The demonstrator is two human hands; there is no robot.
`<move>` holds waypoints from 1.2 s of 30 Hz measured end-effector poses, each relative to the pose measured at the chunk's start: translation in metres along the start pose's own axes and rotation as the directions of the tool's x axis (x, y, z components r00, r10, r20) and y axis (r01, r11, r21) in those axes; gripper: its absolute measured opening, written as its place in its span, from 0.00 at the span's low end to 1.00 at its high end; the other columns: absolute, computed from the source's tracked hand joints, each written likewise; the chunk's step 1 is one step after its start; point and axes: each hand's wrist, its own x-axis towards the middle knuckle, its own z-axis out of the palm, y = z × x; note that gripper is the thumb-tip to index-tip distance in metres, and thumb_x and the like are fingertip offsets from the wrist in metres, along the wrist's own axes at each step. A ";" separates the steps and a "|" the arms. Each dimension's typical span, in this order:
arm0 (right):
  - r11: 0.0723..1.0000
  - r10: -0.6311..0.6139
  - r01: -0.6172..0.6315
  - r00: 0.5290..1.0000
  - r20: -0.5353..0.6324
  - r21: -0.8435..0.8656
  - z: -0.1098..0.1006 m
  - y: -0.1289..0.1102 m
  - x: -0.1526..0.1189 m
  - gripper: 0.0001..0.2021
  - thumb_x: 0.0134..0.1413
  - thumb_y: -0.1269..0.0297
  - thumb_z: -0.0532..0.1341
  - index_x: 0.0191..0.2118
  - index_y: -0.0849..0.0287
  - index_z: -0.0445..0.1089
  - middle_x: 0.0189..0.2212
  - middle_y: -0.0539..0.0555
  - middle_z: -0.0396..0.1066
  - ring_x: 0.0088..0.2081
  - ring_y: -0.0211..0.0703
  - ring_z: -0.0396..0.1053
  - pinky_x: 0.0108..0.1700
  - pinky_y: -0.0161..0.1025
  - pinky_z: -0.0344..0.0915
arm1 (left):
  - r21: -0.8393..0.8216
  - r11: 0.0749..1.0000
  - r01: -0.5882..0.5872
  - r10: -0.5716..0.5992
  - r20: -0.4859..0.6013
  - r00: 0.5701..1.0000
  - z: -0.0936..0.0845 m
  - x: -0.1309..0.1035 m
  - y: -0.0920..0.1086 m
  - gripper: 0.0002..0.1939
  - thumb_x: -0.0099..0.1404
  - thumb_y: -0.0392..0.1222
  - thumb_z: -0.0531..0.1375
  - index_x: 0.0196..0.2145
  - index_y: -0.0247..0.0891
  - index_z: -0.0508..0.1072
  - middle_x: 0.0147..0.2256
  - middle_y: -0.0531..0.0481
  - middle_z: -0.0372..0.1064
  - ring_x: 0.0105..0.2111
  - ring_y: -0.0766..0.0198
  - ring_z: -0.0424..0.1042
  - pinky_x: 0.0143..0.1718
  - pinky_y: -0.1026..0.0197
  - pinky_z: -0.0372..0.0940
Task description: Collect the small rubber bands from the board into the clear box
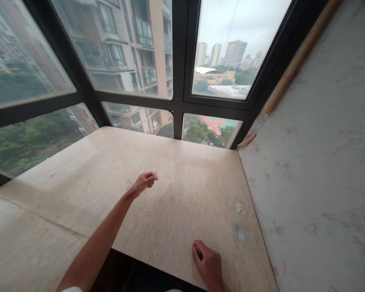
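Note:
My left hand (143, 183) reaches over the middle of the stone-like sill (200, 178), thumb and fingertips pinched at a small thin ring (156, 173). More small rings lie around it: a few to its left (128, 181), several to its right (170, 185), and others nearer me, such as one (160, 201) and another (148, 213). My right hand (207, 261) rests near the front edge, its fingers curled; what they hold, if anything, is hidden.
White crumpled bits (239, 208) and a clear plastic bag (240, 232) lie at the right. A floral wall (316, 182) bounds the right side. Dark window frames (178, 106) stand behind the sill. A seam (48, 219) crosses the left part.

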 end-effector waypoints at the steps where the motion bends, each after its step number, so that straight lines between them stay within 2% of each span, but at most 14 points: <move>1: 1.000 0.004 -0.004 1.000 0.001 0.013 -0.001 -0.001 0.001 0.14 0.61 0.62 0.50 0.31 0.56 0.72 0.17 0.48 0.70 0.20 0.36 0.69 0.24 0.30 0.56 | -0.130 0.992 -0.003 0.006 0.019 1.000 0.013 -0.005 0.005 0.12 0.53 0.47 0.61 0.26 0.36 0.66 0.16 0.59 0.55 0.16 0.74 0.52 0.18 0.69 0.47; 3: 0.999 0.018 -0.018 1.000 0.007 0.037 -0.002 -0.002 0.002 0.13 0.60 0.62 0.51 0.31 0.56 0.71 0.18 0.47 0.70 0.20 0.36 0.69 0.25 0.30 0.56 | -0.296 0.955 -0.001 0.015 0.047 0.999 0.041 -0.013 0.013 0.12 0.52 0.45 0.64 0.26 0.35 0.67 0.16 0.59 0.56 0.16 0.75 0.51 0.18 0.69 0.46; 5: 0.998 0.036 -0.037 0.999 0.015 0.050 -0.004 -0.003 0.003 0.13 0.60 0.63 0.51 0.31 0.56 0.71 0.17 0.47 0.69 0.20 0.36 0.69 0.25 0.30 0.55 | -0.390 0.921 0.022 0.005 0.068 0.998 0.072 -0.019 0.020 0.12 0.51 0.44 0.65 0.26 0.35 0.67 0.17 0.59 0.59 0.15 0.76 0.51 0.18 0.69 0.46; 10: 0.992 0.085 -0.089 0.995 0.046 0.092 -0.008 -0.005 0.006 0.11 0.58 0.64 0.53 0.31 0.57 0.71 0.18 0.47 0.69 0.20 0.35 0.68 0.26 0.31 0.54 | -0.430 0.897 0.104 -0.040 0.155 0.987 0.154 -0.037 0.029 0.16 0.48 0.44 0.69 0.32 0.34 0.70 0.23 0.54 0.67 0.16 0.77 0.54 0.18 0.70 0.47; 13: 0.983 0.119 -0.125 0.991 0.055 0.131 -0.011 -0.005 0.007 0.10 0.57 0.65 0.53 0.32 0.57 0.71 0.18 0.47 0.69 0.21 0.35 0.67 0.27 0.31 0.54 | -0.378 0.915 0.139 -0.047 0.241 0.969 0.201 -0.049 0.029 0.18 0.49 0.45 0.68 0.36 0.33 0.72 0.24 0.54 0.68 0.18 0.76 0.56 0.19 0.70 0.50; 16: 0.976 0.146 -0.153 0.988 0.058 0.154 -0.012 -0.005 0.009 0.08 0.56 0.66 0.54 0.33 0.57 0.71 0.18 0.46 0.69 0.21 0.35 0.67 0.27 0.31 0.53 | -0.267 0.953 0.140 -0.059 0.291 0.955 0.243 -0.057 0.025 0.16 0.50 0.47 0.66 0.33 0.33 0.74 0.24 0.53 0.67 0.18 0.75 0.57 0.19 0.69 0.52; 20: 0.968 0.188 -0.199 0.979 0.081 0.151 -0.012 -0.003 0.011 0.08 0.54 0.68 0.54 0.33 0.57 0.71 0.17 0.46 0.69 0.20 0.36 0.67 0.26 0.31 0.52 | -0.080 0.996 0.034 -0.007 0.318 0.948 0.285 -0.058 0.019 0.12 0.54 0.45 0.63 0.30 0.33 0.75 0.21 0.54 0.66 0.19 0.73 0.58 0.21 0.68 0.55; 22: 0.963 0.212 -0.226 0.971 0.106 0.144 -0.011 -0.001 0.011 0.07 0.51 0.69 0.55 0.33 0.58 0.71 0.18 0.47 0.70 0.20 0.37 0.68 0.26 0.32 0.51 | 0.039 0.997 -0.060 0.044 0.314 0.948 0.300 -0.057 0.019 0.09 0.55 0.42 0.62 0.30 0.33 0.76 0.21 0.54 0.65 0.19 0.72 0.58 0.22 0.68 0.55; 27: 0.950 0.287 -0.302 0.945 0.153 0.082 -0.007 0.002 0.011 0.07 0.46 0.72 0.57 0.24 0.60 0.70 0.19 0.52 0.73 0.23 0.41 0.71 0.26 0.33 0.51 | 0.233 0.937 -0.258 0.170 0.339 0.925 0.322 -0.054 0.018 0.06 0.55 0.36 0.60 0.30 0.36 0.78 0.31 0.49 0.71 0.25 0.70 0.64 0.31 0.65 0.61; 32: 0.947 0.299 -0.311 0.945 0.136 0.083 -0.002 0.005 0.009 0.09 0.44 0.74 0.56 0.19 0.60 0.69 0.19 0.55 0.74 0.23 0.43 0.71 0.26 0.34 0.52 | 0.307 0.895 -0.325 0.188 0.401 0.897 0.334 -0.051 0.013 0.10 0.57 0.37 0.59 0.36 0.37 0.78 0.35 0.47 0.72 0.27 0.68 0.66 0.33 0.64 0.63; 36: 0.943 0.273 -0.288 0.956 0.104 0.166 -0.006 0.004 0.011 0.07 0.48 0.70 0.56 0.24 0.60 0.71 0.19 0.53 0.73 0.21 0.40 0.69 0.25 0.33 0.51 | 0.301 0.898 -0.321 0.181 0.412 0.893 0.326 -0.050 0.009 0.14 0.59 0.39 0.58 0.43 0.37 0.76 0.37 0.47 0.72 0.26 0.68 0.67 0.34 0.63 0.64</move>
